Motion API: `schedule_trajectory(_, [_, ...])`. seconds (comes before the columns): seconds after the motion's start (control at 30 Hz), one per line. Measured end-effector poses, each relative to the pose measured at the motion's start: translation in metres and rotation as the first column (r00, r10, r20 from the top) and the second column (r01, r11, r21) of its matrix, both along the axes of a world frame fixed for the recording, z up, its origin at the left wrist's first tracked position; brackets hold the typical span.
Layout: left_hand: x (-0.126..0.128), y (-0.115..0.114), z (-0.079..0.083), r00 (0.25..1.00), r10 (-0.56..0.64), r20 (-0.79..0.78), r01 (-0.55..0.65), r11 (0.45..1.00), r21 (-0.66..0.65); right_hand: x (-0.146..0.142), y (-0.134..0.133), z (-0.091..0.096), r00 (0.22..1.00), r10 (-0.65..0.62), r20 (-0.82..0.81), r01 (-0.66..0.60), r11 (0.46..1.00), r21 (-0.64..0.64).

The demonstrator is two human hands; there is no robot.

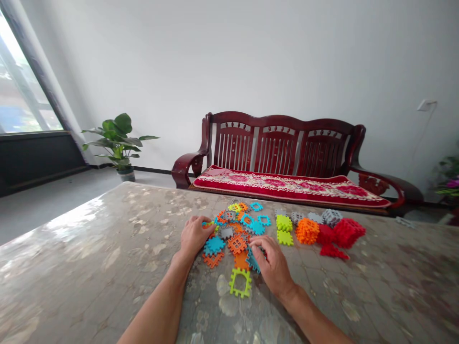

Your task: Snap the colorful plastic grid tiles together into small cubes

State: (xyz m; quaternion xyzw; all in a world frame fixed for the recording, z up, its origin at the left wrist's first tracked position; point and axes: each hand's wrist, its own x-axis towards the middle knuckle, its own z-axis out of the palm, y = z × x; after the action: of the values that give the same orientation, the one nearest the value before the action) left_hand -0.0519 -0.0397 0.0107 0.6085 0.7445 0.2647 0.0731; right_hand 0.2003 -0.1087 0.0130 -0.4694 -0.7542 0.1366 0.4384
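Observation:
A loose pile of flat toothed building tiles in orange, blue, grey and lime green lies on the table before me. My left hand [193,235] is at the pile's left side, thumb and fingers apart, touching small tiles near a blue tile [214,245]. On the right, my right hand [273,265] is bent, thumb and fingers close together, beside an orange window tile [237,244] and partly over a dark blue tile [252,261]. Its fingertips are partly hidden, so what they hold is unclear. Nearest me lies a lime green frame tile [240,283].
Sorted stacks stand right of the pile: lime green tiles [284,230], orange tiles [307,231], red tiles [348,232] and grey tiles [332,217]. A patterned cloth [107,258] covers the table. Behind it are a wooden bench [276,143] and a potted plant [120,141].

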Motion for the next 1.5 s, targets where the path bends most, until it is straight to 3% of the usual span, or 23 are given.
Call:
schedule_trajectory(0.1, [0.004,-0.004,0.004,0.999,-0.005,-0.036,0.004,1.0,-0.02,0.0,-0.008,0.006,0.983,0.147,0.11,-0.148,0.989,0.0])
schedule_trajectory(0.2, [0.005,-0.005,0.004,0.998,-0.014,-0.067,0.013,1.0,-0.014,-0.002,-0.016,0.013,0.918,0.313,0.244,-0.315,0.949,-0.032])
schedule_trajectory(0.33, [0.004,-0.004,0.001,0.996,-0.025,-0.089,0.025,1.0,-0.005,-0.003,-0.023,0.019,0.835,0.387,0.392,-0.388,0.918,-0.08])
schedule_trajectory(0.47, [0.002,-0.001,-0.004,0.996,-0.024,-0.082,0.024,1.0,0.001,-0.007,-0.028,0.017,0.816,0.37,0.443,-0.361,0.926,-0.108])
schedule_trajectory(0.63, [-0.004,0.007,-0.011,0.999,-0.005,0.044,0.005,1.0,0.005,-0.013,-0.032,0.013,0.831,0.368,0.417,-0.368,0.926,-0.084])
schedule_trajectory(0.83, [-0.004,0.014,-0.018,0.971,-0.083,0.222,0.049,0.987,0.155,-0.012,-0.03,0.013,0.855,0.354,0.379,-0.344,0.934,-0.097])
schedule_trajectory(1.03, [0.002,0.014,-0.021,0.905,-0.188,0.382,0.089,0.961,0.262,0.006,-0.005,0.012,0.974,0.128,0.185,-0.12,0.991,-0.056])
schedule_trajectory(1.2, [0.004,0.015,-0.02,0.887,-0.218,0.407,0.105,0.954,0.281,0.023,0.017,-0.005,0.998,-0.064,-0.003,0.064,0.997,-0.037])
schedule_trajectory(1.5, [0.003,0.016,-0.02,0.876,-0.234,0.422,0.14,0.96,0.244,0.029,0.024,-0.017,0.999,-0.035,0.017,0.036,0.998,-0.051])
